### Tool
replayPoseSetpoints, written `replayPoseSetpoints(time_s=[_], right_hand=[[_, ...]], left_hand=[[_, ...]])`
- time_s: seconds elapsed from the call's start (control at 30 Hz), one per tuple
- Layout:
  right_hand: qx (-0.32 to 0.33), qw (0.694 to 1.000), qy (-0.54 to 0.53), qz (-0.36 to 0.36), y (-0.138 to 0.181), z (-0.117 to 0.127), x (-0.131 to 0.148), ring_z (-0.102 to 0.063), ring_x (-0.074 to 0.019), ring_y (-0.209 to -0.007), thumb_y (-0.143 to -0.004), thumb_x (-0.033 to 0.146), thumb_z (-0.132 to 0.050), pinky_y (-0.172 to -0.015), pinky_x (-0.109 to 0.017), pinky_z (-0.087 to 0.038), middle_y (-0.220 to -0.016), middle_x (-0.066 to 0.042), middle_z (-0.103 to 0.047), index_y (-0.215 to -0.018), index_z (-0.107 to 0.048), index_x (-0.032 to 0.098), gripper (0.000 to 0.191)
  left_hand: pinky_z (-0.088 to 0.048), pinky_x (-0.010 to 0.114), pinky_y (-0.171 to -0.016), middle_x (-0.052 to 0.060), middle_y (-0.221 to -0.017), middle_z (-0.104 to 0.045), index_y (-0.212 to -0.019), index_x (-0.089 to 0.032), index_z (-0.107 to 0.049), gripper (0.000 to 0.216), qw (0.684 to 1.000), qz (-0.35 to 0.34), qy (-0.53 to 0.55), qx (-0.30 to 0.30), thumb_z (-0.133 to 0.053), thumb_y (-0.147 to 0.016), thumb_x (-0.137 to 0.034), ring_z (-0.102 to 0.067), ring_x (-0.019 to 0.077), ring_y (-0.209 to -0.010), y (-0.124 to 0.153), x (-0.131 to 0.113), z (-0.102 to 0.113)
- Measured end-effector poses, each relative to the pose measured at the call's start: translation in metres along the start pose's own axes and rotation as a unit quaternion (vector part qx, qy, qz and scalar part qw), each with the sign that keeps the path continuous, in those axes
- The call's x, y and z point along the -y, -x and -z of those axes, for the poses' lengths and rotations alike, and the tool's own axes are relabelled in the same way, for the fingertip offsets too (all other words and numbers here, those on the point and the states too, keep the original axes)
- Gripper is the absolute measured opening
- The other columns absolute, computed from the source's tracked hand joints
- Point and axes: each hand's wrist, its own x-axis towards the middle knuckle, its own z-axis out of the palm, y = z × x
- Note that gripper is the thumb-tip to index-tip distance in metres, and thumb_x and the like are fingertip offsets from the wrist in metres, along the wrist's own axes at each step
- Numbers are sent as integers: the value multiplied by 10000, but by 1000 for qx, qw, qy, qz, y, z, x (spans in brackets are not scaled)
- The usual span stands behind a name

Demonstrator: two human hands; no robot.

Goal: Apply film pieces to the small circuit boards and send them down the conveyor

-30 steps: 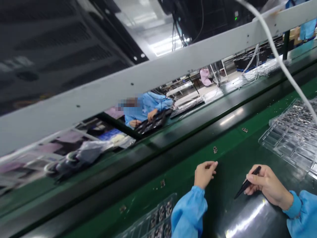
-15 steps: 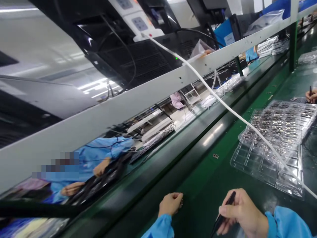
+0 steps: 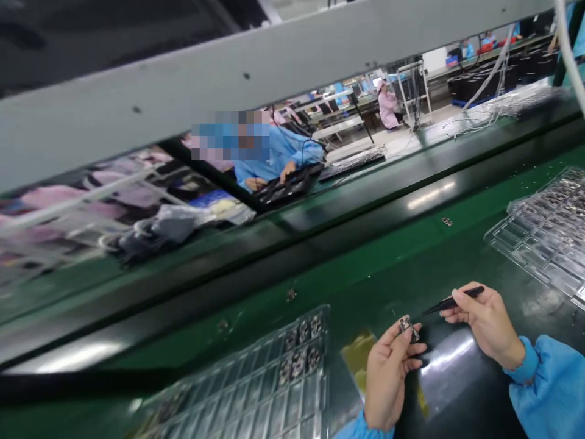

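Between the thumb and fingers of my left hand point(image 3: 388, 372) is a small metallic electronic part point(image 3: 409, 329), tilted up over the green bench. My right hand point(image 3: 489, 323) grips black tweezers point(image 3: 457, 299) like a pen. The tweezers' tip points left at the small part, a little apart from it. Left of my left hand lies a clear plastic tray point(image 3: 256, 390) with several similar parts in its upper right compartments. Under my hands are a yellowish film piece point(image 3: 359, 356) and a shiny clear sheet point(image 3: 448, 372).
Another clear tray point(image 3: 525, 244) full of small parts lies at right. Loose parts point(image 3: 446, 221) rest on the green bench. A grey beam point(image 3: 292, 67) and a white cable point(image 3: 569, 55) cross above. Beyond the ledge, a co-worker in blue point(image 3: 274, 149) handles dark items.
The view has turned down and left, bringing the left tray into sight. My left hand now holds the part up in view, and the tweezers have come near it.
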Motion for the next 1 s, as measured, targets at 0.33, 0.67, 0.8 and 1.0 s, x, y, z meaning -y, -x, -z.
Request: replayPoseSetpoints(time_s=[0.33, 0.67, 0.8, 1.0], right_hand=[[-44, 994, 92, 36, 12, -8, -47, -671, -189, -604, -656, 338, -747, -535, -231, -546, -619, -20, -663, -730, -555, 141, 285], [-25, 992, 122, 28, 13, -7, -51, -674, -232, -661, -683, 341, -725, -549, -302, -570, -671, -28, -661, -755, -553, 144, 271], [-23, 992, 124, 29, 13, -6, -51, -674, -236, -672, -689, 339, -721, -559, -314, -570, -682, -33, -663, -757, -553, 149, 263], [-15, 991, 133, 29, 13, -5, -50, -673, -232, -679, -703, 336, -711, -588, -322, -563, -676, -43, -668, -760, -558, 148, 250]], left_hand=[[-525, 225, -538, 104, -831, -684, -921, -93, -591, 332, 997, -6, 68, 35, -704, -647, -242, -654, 175, -683, -3, 19, 2], [-532, 245, -560, 103, -808, -691, -908, -102, -614, 351, 995, -7, 92, 41, -721, -618, -268, -663, 201, -707, -2, 20, 2], [-531, 248, -554, 109, -797, -689, -900, -98, -616, 364, 995, -7, 95, 41, -731, -603, -273, -664, 206, -691, -3, 20, 2], [-534, 249, -559, 99, -783, -686, -892, -98, -613, 353, 995, -9, 98, 36, -726, -608, -274, -663, 198, -681, -3, 21, 2]])
